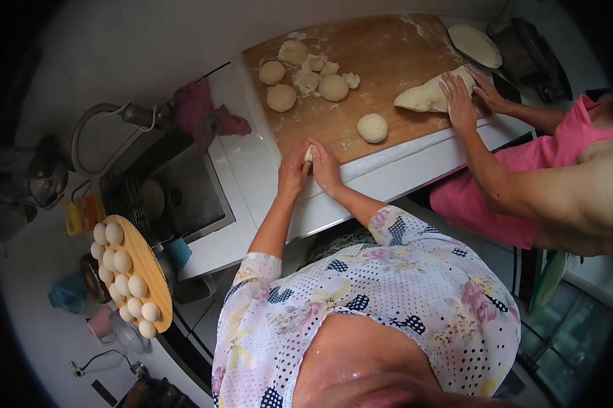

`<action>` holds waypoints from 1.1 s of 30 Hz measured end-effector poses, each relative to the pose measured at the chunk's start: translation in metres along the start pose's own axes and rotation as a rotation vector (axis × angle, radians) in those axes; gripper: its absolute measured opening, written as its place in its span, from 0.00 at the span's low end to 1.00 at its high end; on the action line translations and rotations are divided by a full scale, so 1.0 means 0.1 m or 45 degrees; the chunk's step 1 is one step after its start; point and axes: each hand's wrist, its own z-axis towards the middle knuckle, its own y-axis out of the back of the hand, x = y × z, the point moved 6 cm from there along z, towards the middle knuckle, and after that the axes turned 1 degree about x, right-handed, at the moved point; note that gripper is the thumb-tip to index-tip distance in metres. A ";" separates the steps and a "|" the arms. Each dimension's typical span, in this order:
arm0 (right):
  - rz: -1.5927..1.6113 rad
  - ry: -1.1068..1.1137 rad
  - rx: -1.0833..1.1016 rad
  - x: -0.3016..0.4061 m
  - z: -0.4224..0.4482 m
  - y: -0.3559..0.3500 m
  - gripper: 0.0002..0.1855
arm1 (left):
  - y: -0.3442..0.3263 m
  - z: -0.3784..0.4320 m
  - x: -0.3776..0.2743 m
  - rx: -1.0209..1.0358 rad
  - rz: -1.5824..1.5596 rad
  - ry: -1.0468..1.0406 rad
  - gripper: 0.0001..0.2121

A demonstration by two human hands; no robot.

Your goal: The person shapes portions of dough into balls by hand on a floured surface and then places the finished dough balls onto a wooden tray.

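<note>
Both of my hands cup one small piece of dough at the near left edge of a floured wooden board. My left hand is on its left side and my right hand on its right; the fingers hide most of it. A round dough ball lies on the board to the right of my hands. Farther back sit several larger dough balls and smaller pieces among loose flour. At the board's right, another person's hands press on a long lump of dough.
Left of the board is a metal sink with a faucet and a pink cloth. A round tray at the lower left bears several dough balls. A plate of flour stands at the far right. The person in pink stands close on the right.
</note>
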 end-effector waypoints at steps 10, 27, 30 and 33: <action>0.421 -0.198 0.277 -0.13 0.07 0.17 0.15 | -0.01 -0.10 -0.14 0.242 -0.083 0.010 0.27; 0.086 -0.177 0.371 0.09 -0.03 0.06 0.22 | 0.11 0.08 -0.03 -0.088 0.150 0.003 0.16; 0.900 -0.737 0.363 -0.08 0.48 0.06 0.22 | 0.09 0.41 -0.12 -0.246 -0.155 0.190 0.12; 0.838 -0.544 0.213 -0.07 0.83 0.22 0.21 | 0.02 0.62 -0.18 -0.414 -0.420 0.196 0.13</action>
